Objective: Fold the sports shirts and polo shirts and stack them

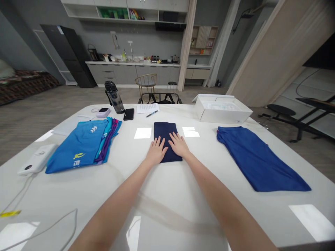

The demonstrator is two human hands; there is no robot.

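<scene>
A dark navy cloth (164, 129), folded into a small rectangle, lies flat at the middle of the white table (167, 195). My left hand (156, 151) rests palm down on its left side, fingers spread. On its right side lies my right hand (179, 144), also flat with the fingers apart. Neither hand grips anything. To the left is a stack of folded blue, teal and purple garments (81, 144). A blue garment (256, 157) lies spread out on the right part of the table.
A white open box (222, 113) stands at the back right. Toward the back left are a black bottle (114, 97), a phone (128, 114), a paper (146, 108) and a pen (152, 113). A white device (38, 159) with a cable sits at the left edge.
</scene>
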